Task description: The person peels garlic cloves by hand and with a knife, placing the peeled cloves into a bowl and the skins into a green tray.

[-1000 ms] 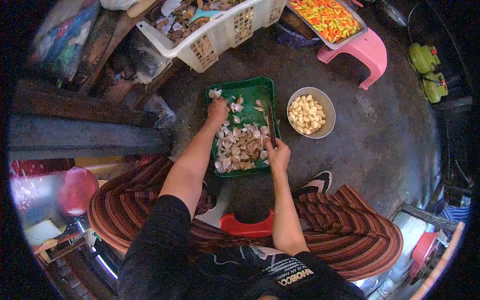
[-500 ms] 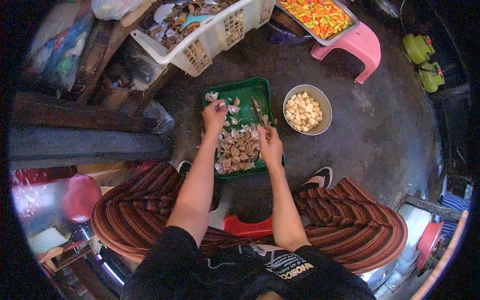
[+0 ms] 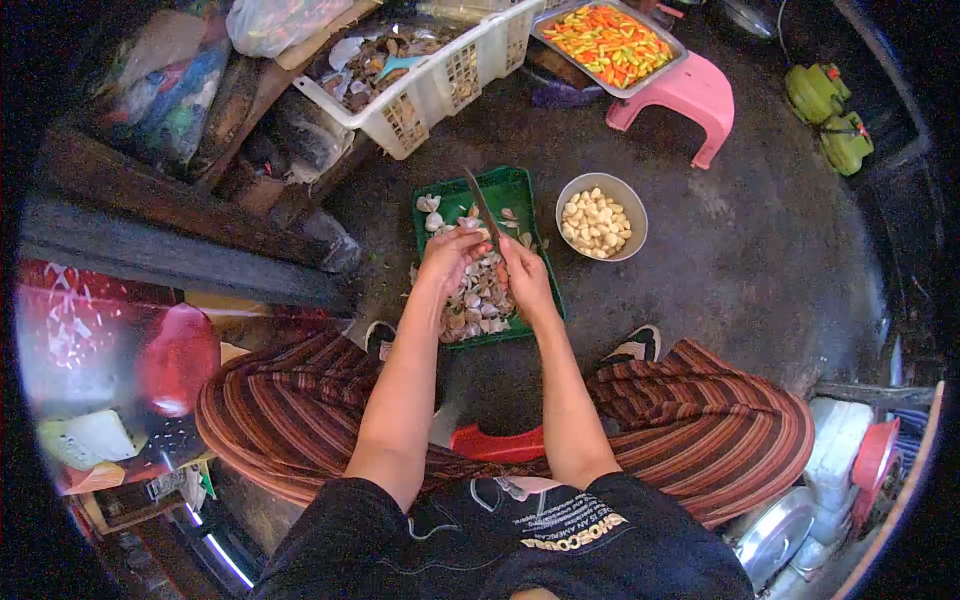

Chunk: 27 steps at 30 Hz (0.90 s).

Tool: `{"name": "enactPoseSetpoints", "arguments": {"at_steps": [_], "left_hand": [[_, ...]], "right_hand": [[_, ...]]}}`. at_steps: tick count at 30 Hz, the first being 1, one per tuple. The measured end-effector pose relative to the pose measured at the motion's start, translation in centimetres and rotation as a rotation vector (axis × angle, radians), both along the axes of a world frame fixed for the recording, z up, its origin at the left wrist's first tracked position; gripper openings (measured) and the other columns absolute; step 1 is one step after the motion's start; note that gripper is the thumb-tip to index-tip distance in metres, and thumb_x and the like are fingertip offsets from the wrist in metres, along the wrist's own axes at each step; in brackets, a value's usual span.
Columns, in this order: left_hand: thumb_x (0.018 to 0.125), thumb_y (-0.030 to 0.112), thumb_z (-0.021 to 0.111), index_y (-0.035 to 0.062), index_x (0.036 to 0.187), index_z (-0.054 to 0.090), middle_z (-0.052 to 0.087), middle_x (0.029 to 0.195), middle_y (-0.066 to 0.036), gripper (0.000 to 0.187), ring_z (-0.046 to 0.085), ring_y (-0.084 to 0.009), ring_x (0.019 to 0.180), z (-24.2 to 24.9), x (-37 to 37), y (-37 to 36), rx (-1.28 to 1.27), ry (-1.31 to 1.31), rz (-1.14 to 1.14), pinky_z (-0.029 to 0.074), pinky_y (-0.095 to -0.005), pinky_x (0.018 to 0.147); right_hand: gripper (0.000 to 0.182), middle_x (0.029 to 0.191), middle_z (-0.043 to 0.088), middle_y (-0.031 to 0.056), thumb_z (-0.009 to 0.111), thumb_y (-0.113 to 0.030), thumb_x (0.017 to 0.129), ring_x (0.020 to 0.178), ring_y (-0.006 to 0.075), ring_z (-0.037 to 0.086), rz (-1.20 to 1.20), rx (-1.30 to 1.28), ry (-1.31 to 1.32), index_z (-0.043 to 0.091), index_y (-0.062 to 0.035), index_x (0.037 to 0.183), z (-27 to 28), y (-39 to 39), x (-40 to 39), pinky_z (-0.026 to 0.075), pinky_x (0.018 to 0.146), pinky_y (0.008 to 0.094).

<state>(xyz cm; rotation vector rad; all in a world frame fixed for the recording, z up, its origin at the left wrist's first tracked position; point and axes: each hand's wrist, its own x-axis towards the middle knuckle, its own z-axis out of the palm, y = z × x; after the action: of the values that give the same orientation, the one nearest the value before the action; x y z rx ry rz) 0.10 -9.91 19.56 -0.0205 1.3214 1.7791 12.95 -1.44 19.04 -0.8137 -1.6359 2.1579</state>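
Note:
My right hand (image 3: 526,282) is closed around the handle of a knife (image 3: 483,207), whose blade points up and slightly left. Close beside it, my left hand (image 3: 452,260) pinches what looks like a garlic clove, mostly covered by the fingers, near the base of the blade. Both hands are over a green tray (image 3: 512,183). Garlic skins and unpeeled cloves (image 3: 478,305) fill the tray's near half, and a few more garlic pieces (image 3: 431,212) lie at its far left. Right of the tray, a metal bowl (image 3: 641,222) holds many peeled garlic cloves (image 3: 597,222).
At the back, a tray of orange and yellow chillies (image 3: 608,45) sits on a pink stool (image 3: 690,95). A white plastic crate (image 3: 430,108) with scraps stands back left, beside wooden beams (image 3: 180,215). Green gas cylinders (image 3: 835,120) are at the far right.
My left hand has moved down and right from the tray's far left to meet my right hand. The knife now leans left between them. The whole view has shifted slightly.

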Motion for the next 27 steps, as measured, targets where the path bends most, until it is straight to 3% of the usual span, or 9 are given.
{"name": "enactPoseSetpoints", "arguments": {"at_steps": [7,8,12,15,17,18,21,24,27], "left_hand": [[0.084,0.002,0.058,-0.004,0.092,0.059,0.063,0.086,-0.009,0.01,0.061,-0.0165,0.074,0.2,1.0,-0.1,0.019,0.062,0.034,0.051,-0.0248,0.068],[0.084,0.002,0.058,-0.0041,0.092,0.059,0.063,0.085,-0.009,0.01,0.061,-0.0163,0.073,-0.1,1.2,0.0,0.019,0.089,0.048,0.051,-0.0247,0.067],[0.083,-0.002,0.055,-0.0056,0.09,0.058,0.061,0.083,-0.01,0.008,0.06,-0.0159,0.069,0.1,2.5,0.5,0.017,0.121,0.163,0.05,-0.0242,0.063],[0.083,-0.004,0.053,-0.0061,0.087,0.059,0.062,0.08,-0.01,0.008,0.059,-0.0154,0.064,0.1,3.1,0.7,0.008,0.175,0.201,0.05,-0.0248,0.059],[0.082,0.0,0.059,-0.0042,0.088,0.058,0.06,0.078,-0.007,0.007,0.055,-0.0126,0.064,0.2,3.4,0.8,-0.051,0.228,0.175,0.046,-0.0233,0.059],[0.082,0.0,0.059,-0.0042,0.088,0.058,0.06,0.078,-0.007,0.007,0.055,-0.0126,0.064,0.2,3.5,0.8,-0.05,0.227,0.175,0.046,-0.0233,0.059],[0.083,0.001,0.059,-0.0044,0.09,0.059,0.061,0.077,-0.007,0.009,0.055,-0.012,0.064,0.2,3.6,0.5,-0.076,0.315,0.115,0.044,-0.0227,0.058],[0.084,0.002,0.058,-0.0052,0.093,0.06,0.062,0.078,-0.007,0.012,0.056,-0.0113,0.063,-0.3,3.2,0.2,-0.052,0.308,0.04,0.043,-0.022,0.057],[0.086,0.003,0.056,-0.0049,0.094,0.059,0.06,0.07,-0.007,0.012,0.057,-0.0112,0.061,-0.6,2.5,-0.1,-0.062,0.285,-0.04,0.045,-0.0239,0.056]], "right_hand": [[0.04,0.056,0.043,-0.004,0.048,-0.038,0.093,0.053,0.0036,0.043,-0.096,0.457,0.023,0.057,-0.014,0.124,-0.2,-0.5,-0.1,0.036,0.049,0.0219],[0.041,0.058,0.052,-0.0004,0.051,-0.04,0.092,0.055,0.0067,0.048,-0.092,0.56,-0.098,0.058,-0.0147,0.123,-0.3,-0.5,0.1,0.04,0.052,0.0253],[0.041,0.063,0.06,0.0042,0.052,-0.04,0.091,0.058,0.0101,0.052,-0.222,0.746,-0.084,0.059,-0.0135,0.121,-0.2,-1.2,0.0,0.042,0.057,0.0276],[0.04,0.069,0.065,0.0076,0.053,-0.04,0.09,0.06,0.0116,0.055,-0.16,0.61,-0.226,0.061,-0.0121,0.118,0.3,-1.5,0.0,0.044,0.06,0.0282],[0.036,0.061,0.061,0.0131,0.055,-0.042,0.088,0.054,0.0249,0.058,-0.334,0.601,-0.026,0.063,-0.0195,0.114,-1.0,-1.6,-0.6,0.046,0.057,0.0342],[0.036,0.061,0.061,0.0131,0.055,-0.042,0.088,0.054,0.0249,0.058,-0.333,0.602,-0.026,0.063,-0.0195,0.114,-1.4,-1.6,-0.7,0.046,0.057,0.0342],[0.034,0.058,0.061,0.0062,0.059,-0.038,0.087,0.049,0.0153,0.054,-0.336,0.409,-0.025,0.067,-0.0112,0.107,-1.9,-1.3,-0.8,0.043,0.05,0.0301],[0.033,0.056,0.052,-0.0037,0.062,-0.037,0.087,0.046,0.003,0.045,-0.312,-0.189,-0.014,0.068,-0.0055,0.089,-0.9,-0.8,-0.2,0.032,0.042,0.0186],[0.032,0.057,0.053,-0.0031,0.062,-0.037,0.086,0.046,0.004,0.045,-0.241,-0.324,0.013,0.068,-0.0057,0.088,-0.1,0.1,0.3,0.034,0.041,0.0193]]}}
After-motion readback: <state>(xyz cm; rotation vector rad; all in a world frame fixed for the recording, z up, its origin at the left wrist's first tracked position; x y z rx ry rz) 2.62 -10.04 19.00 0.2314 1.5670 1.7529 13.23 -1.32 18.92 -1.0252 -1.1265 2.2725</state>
